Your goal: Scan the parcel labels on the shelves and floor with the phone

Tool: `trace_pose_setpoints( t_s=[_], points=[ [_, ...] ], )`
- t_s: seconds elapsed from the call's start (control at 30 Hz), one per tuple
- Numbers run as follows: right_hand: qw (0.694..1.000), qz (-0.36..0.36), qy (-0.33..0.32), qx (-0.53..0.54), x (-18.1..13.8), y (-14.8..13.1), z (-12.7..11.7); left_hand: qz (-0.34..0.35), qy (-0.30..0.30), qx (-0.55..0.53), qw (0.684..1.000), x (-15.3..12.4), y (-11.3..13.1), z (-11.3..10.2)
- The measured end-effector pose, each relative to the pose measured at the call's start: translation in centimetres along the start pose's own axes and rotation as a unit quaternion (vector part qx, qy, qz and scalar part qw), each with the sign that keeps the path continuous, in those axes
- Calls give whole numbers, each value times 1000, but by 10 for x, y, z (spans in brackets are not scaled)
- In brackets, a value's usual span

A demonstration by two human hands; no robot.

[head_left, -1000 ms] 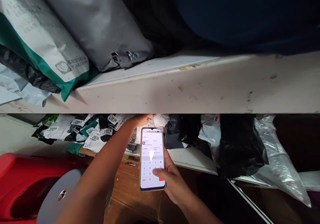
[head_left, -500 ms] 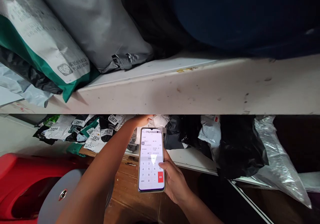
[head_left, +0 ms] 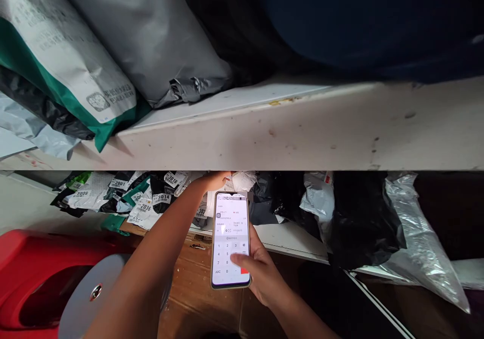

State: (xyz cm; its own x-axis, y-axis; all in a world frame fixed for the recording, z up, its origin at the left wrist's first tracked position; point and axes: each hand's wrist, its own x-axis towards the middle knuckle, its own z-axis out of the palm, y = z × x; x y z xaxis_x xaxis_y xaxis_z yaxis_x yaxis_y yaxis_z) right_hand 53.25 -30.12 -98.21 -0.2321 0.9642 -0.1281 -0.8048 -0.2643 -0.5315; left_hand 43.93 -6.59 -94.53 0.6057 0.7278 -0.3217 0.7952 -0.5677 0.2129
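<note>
My right hand (head_left: 262,271) holds an upright smartphone (head_left: 229,278) from its right side. The lit screen shows a number keypad, and my thumb lies over the keys near the 6 and 9. My left arm reaches in beneath the upper shelf. At its end my left hand (head_left: 219,179) is among the parcels, beside a white labelled package (head_left: 244,181). Its fingers are mostly hidden by the shelf edge, so its grip does not show. To its left lie bagged parcels with number labels such as 3014 (head_left: 163,198) and 2036 (head_left: 144,208).
Overhead, the thick white upper shelf (head_left: 242,132) carries large grey (head_left: 151,36), green-and-white and dark bags. Black (head_left: 365,223) and silver bags (head_left: 427,238) hang over the lower shelf at right. A red plastic object (head_left: 22,248) and a grey round lid (head_left: 83,288) stand at lower left.
My right thumb has moved left and down across the keypad. The phone has shifted slightly to the right. My left arm stays nearly where it was.
</note>
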Motion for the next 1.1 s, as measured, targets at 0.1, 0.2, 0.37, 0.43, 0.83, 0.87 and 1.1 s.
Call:
trace_pose_setpoints(
  t_s=[0.1, 0.2, 0.37, 0.43, 0.83, 0.87, 1.1],
  points=[
    [999, -15, -27, -36, -1, 3, -5, -2, -1, -1, 1000, 1, -1, 0],
    [999, -20, -34, -30, -1, 5, -7, 5, 0, -4, 1000, -1, 2, -1],
    [998, -45, -22, -37, 2, 8, -7, 14, 2, -10, 1000, -1, 8, -2],
    [997, -44, -26, -50, 2, 9, -7, 8, 4, -10, 1000, 1, 7, 0],
    [1000, -17, 9, -4, -4, -1, 0, 18, 7, -2, 1000, -1, 0, 0],
    [999, -15, 32, 11, -3, -1, 1, 15, 8, 1, 1000, -1, 1, 0],
    [994, -19, 106, 33, 2, -3, 5, -2, -3, 1, 1000, 1, -3, 2]
  ],
)
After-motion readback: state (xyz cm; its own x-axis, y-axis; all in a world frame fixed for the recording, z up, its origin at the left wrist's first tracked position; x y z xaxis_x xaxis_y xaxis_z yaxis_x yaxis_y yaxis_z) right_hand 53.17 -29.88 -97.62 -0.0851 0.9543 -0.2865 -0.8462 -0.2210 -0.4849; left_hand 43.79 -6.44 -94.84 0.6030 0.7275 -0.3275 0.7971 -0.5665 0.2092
